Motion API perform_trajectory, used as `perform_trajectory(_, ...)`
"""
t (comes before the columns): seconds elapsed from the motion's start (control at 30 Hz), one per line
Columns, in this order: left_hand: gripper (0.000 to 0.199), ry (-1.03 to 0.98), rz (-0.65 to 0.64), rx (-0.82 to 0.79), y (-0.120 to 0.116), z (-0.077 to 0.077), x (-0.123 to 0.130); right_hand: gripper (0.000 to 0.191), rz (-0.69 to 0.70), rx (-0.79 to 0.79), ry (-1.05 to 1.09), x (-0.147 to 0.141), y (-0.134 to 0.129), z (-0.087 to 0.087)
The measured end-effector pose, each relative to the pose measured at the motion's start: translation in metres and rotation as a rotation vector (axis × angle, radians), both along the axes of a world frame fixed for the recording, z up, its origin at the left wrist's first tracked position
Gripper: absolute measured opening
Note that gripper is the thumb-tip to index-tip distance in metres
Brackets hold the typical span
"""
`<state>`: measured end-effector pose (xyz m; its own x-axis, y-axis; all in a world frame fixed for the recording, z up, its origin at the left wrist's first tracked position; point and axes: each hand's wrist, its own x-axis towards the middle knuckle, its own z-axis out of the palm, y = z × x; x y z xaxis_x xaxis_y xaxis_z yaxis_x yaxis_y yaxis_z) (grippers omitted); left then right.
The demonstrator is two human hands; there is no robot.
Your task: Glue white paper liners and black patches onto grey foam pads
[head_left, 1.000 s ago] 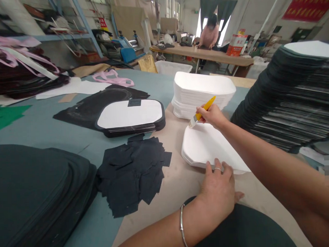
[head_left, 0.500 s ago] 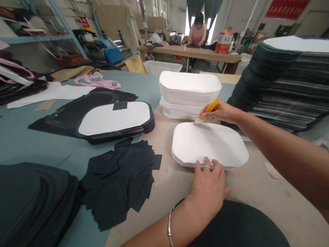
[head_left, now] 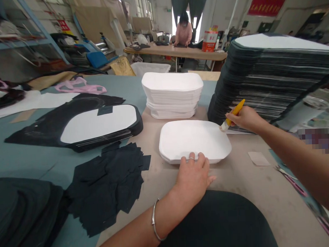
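My right hand (head_left: 246,117) grips a yellow-handled brush (head_left: 235,112), its bristles at the right back edge of a low stack of white rounded sheets (head_left: 192,138). Fingers of my left hand (head_left: 193,176) lie spread on the near edge of that stack, a ring on one of them. Just behind stands a taller pile of white sheets (head_left: 172,90). A dark rounded panel (head_left: 224,222) lies under my left forearm, partly hidden by it.
Small dark fabric pieces (head_left: 110,186) lie in a heap on the left, near dark stacked panels (head_left: 24,211). A white-topped black stack (head_left: 99,124) lies behind them. At right rises a tall black stack (head_left: 271,83). A person (head_left: 183,31) works at a far table (head_left: 175,53).
My right hand has carried the brush along the white stack's far edge, from its left part to the right end. My left hand stays on the near edge. The camera view has shifted.
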<state>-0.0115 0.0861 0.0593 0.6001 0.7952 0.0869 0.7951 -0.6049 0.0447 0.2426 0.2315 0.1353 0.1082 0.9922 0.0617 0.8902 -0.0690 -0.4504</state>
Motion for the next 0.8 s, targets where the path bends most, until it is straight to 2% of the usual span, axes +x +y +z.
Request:
perform_trajectory(0.1, 0.045, 0.0, -0.023, -0.017, 0.007, 0.009, -0.004, 0.029, -0.022, 0.038, -0.084, -0.004, -0.034, -0.002)
perform_trajectory(0.17, 0.045, -0.043, -0.016, -0.052, 0.021, 0.017, -0.009, 0.028, 0.005, 0.058, -0.139, -0.009, -0.06, 0.0)
perform_trajectory(0.23, 0.053, -0.133, -0.015, -0.185, 0.045, 0.028, -0.017, 0.027, 0.058, 0.077, -0.166, -0.019, -0.084, 0.005)
perform_trajectory(0.3, 0.065, -0.254, -0.066, -0.438, 0.077, 0.041, -0.026, 0.023, 0.147, 0.086, -0.1, -0.036, -0.101, 0.008)
perform_trajectory(0.37, 0.076, -0.349, -0.077, -0.662, 0.109, 0.051, -0.034, 0.022, 0.297, 0.08, 0.081, -0.062, -0.108, 0.008)
perform_trajectory(0.47, 0.082, -0.46, 0.019, -0.956, 0.142, 0.058, -0.041, 0.024, 0.548, 0.057, 0.414, -0.111, -0.105, -0.005)
perform_trajectory(0.53, 0.079, -0.524, 0.094, -1.011, 0.151, 0.057, -0.042, 0.019, 0.643, 0.043, 0.555, -0.14, -0.098, -0.016)
perform_trajectory(0.6, 0.075, -0.547, 0.115, -0.972, 0.151, 0.055, -0.043, 0.016, 0.679, 0.019, 0.601, -0.153, -0.091, -0.025)
perform_trajectory(0.63, 0.075, -0.549, 0.099, -0.969, 0.15, 0.054, -0.043, 0.016, 0.676, 0.0, 0.593, -0.152, -0.089, -0.027)
perform_trajectory(0.7, 0.078, -0.505, 0.023, -0.946, 0.145, 0.054, -0.043, 0.021, 0.649, -0.057, 0.551, -0.132, -0.088, -0.029)
perform_trajectory(0.8, 0.07, -0.32, -0.128, -0.719, 0.133, 0.055, -0.04, 0.029, 0.585, -0.136, 0.485, -0.066, -0.092, -0.024)
